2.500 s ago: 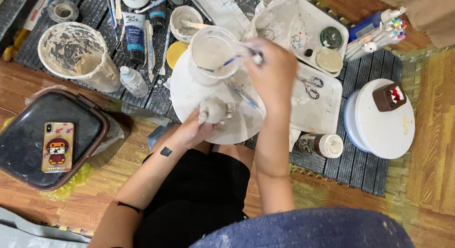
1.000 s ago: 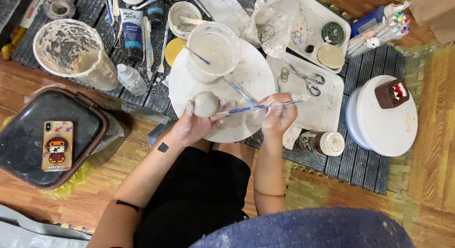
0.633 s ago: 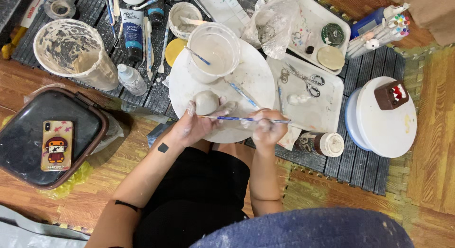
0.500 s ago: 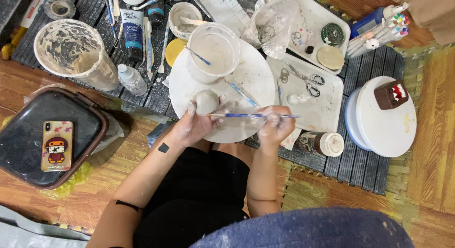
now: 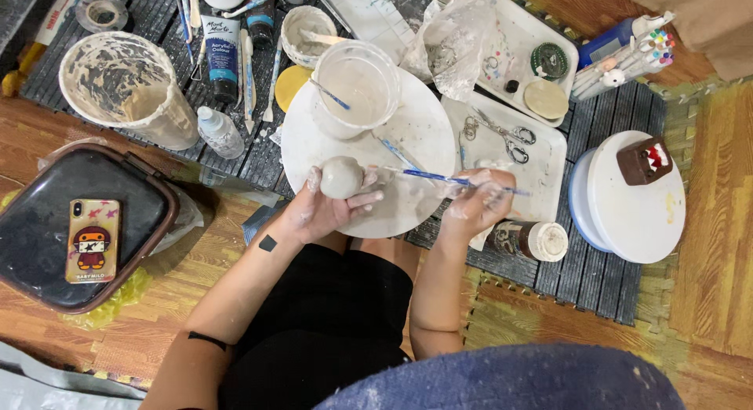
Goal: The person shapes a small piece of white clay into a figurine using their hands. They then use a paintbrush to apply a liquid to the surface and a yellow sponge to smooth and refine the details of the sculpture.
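My left hand (image 5: 325, 208) cups a small round grey clay ball (image 5: 341, 177) over the near edge of a white round turntable (image 5: 416, 128). My right hand (image 5: 478, 202) grips a thin blue-handled brush (image 5: 435, 177), held level with its tip pointing left toward the ball. Both hands are smeared with pale clay. A clear tub of cloudy water (image 5: 353, 85) with another brush in it stands on the turntable behind the ball.
A large clay-stained bucket (image 5: 125, 88) stands far left, with paint tubes (image 5: 222, 45) beside it. A white tray (image 5: 541, 155) holds scissors (image 5: 502, 136). A second white turntable (image 5: 635, 202) carries a brown block. A phone (image 5: 92, 241) lies on a dark tray. A jar (image 5: 529, 240) lies on its side.
My right hand came back from the water tub with the brush, lowered toward me and levelled the brush at the clay ball. My left hand kept the ball in place.
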